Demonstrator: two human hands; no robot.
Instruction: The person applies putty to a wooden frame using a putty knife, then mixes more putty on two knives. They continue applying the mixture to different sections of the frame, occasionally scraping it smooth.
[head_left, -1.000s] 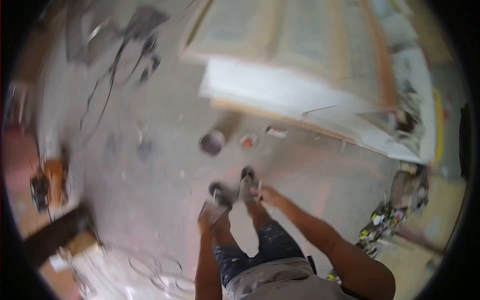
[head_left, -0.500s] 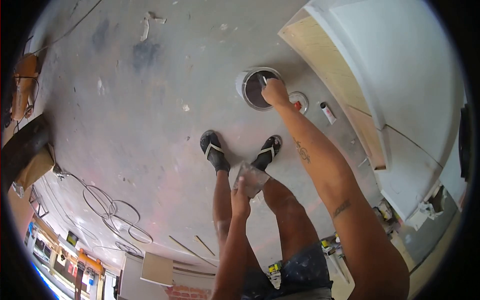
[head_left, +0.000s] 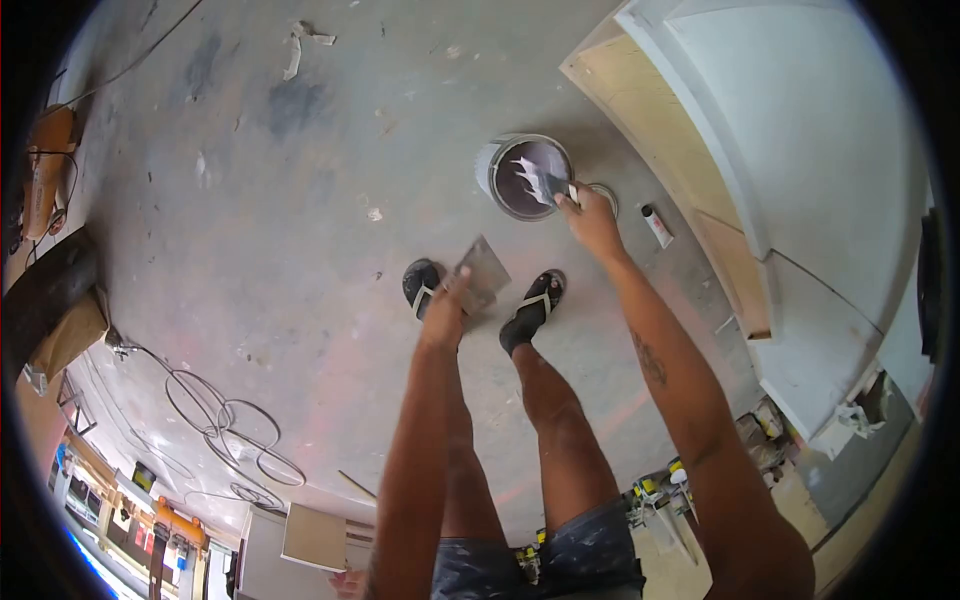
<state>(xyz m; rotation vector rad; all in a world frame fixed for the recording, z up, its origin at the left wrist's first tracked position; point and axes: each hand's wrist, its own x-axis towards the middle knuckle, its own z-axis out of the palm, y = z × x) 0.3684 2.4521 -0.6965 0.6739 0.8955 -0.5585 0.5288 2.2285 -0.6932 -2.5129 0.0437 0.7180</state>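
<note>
My right hand (head_left: pixel 597 222) is closed around the handle of a putty knife (head_left: pixel 554 188). Pale filler (head_left: pixel 530 180) clings to the blade in ragged peaks. The knife is over the mouth of an open round tin (head_left: pixel 484 168) that stands on the floor with a dull mauve-grey paste inside. My left hand (head_left: pixel 443 318) grips a flat, square grey plate (head_left: pixel 485 275) by its near corner, thumb on top. The plate is in the air near my feet, a little short of the tin, and slightly blurred.
Beside the tin lie a round lid (head_left: pixel 612 204), partly behind my right hand, and a small tube (head_left: pixel 657 227). A large white curved piece with a wooden edge (head_left: pixel 690 170) takes up the right side. A coiled hose (head_left: pixel 215 420) lies at the left.
My right hand has drawn the putty knife up and back from inside the tin, with filler now on its blade. My left hand has moved the plate forward and slightly left.
</note>
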